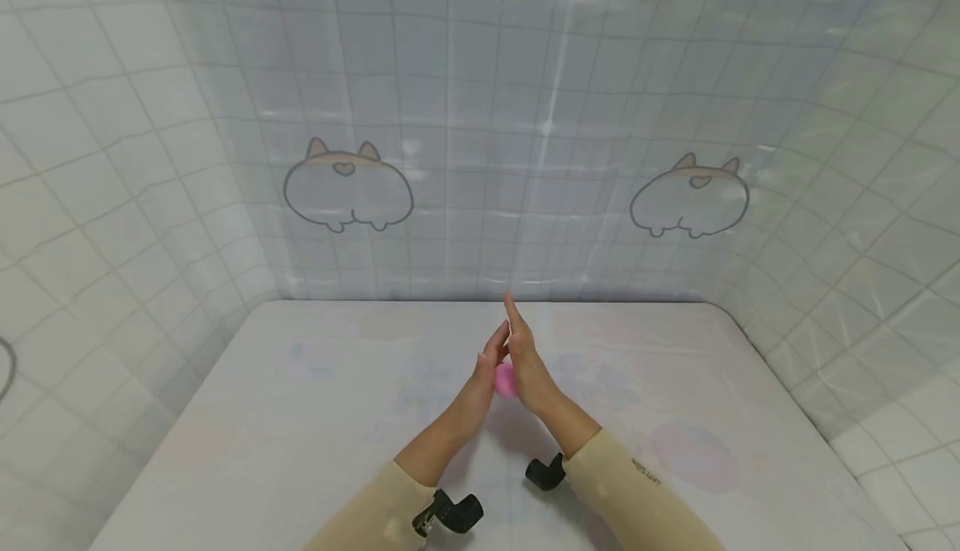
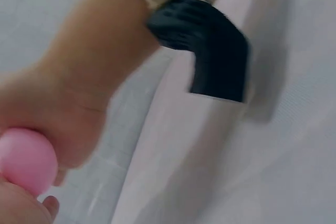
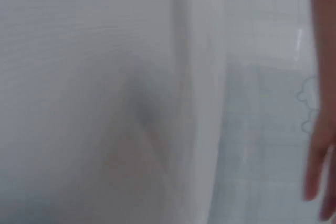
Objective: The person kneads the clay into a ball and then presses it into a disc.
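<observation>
A smooth pink ball is held between two palms above the table; the left wrist view also shows the pink ball from close by. My left hand touches it from the left side with fingers extended. On the ball's other side, the palm of my right hand faces the left, its fingers straight and pointing away from me. The fingertips of both hands come near each other beyond the ball. At the edge of the right wrist view only part of a hand appears.
A white table with faint coloured patterns lies below the hands. Tiled-pattern curtains with cartoon animals stand behind it and at both sides. Black camera mounts sit at the wrists, and a dark curved object shows at far left.
</observation>
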Motion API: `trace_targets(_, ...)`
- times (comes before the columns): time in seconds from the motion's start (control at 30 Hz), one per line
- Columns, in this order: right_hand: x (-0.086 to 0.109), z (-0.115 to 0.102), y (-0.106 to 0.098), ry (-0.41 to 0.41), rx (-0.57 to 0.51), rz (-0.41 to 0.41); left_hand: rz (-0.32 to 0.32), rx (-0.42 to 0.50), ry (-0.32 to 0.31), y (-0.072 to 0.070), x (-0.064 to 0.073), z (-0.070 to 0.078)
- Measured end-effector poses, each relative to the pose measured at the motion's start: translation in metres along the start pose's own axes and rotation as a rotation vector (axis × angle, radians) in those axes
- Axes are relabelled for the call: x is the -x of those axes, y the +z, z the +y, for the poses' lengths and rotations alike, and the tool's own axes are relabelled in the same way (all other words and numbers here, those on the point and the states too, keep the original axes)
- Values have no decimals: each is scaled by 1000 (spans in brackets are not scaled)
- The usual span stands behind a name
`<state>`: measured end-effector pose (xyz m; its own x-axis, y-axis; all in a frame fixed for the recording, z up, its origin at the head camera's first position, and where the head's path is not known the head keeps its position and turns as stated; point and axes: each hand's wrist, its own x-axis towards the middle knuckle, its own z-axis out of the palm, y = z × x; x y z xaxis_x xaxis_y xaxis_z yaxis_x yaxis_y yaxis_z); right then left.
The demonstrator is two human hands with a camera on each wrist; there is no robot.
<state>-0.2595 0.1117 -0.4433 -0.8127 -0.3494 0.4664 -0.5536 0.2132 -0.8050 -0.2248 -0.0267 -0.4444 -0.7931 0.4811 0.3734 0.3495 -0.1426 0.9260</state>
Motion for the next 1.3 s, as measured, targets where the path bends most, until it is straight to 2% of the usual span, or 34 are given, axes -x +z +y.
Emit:
trace_targets(0.1, 1, 5, 3, 45, 4, -20, 9, 40, 80, -4, -3, 3)
trace_targets(0.23, 4, 6, 6, 41, 3, -37, 43, 60, 152, -7, -6, 10)
trace_targets(0.43, 10, -1, 11, 23, -5, -66, 167, 49, 177, -11, -11, 18)
trace_targets(0.63, 18, -11, 17, 8, -45, -143, 281, -12, 100, -16, -15, 18)
trace_targets(0.83, 24, -24, 22, -79, -149, -198, 316, -32, 16, -21, -19, 12)
trace_targets(0.9, 25, -27, 22, -125, -155, -201, 322, -40, -3, -22, -20, 9)
trace_targets(1.07, 22, -36, 20, -204, -159, -168, 308, -98, -56, -25, -18, 0)
trace_targets(1.3, 12, -40, 12, -204, -187, -78, 228, -149, -129, -21, -15, -6)
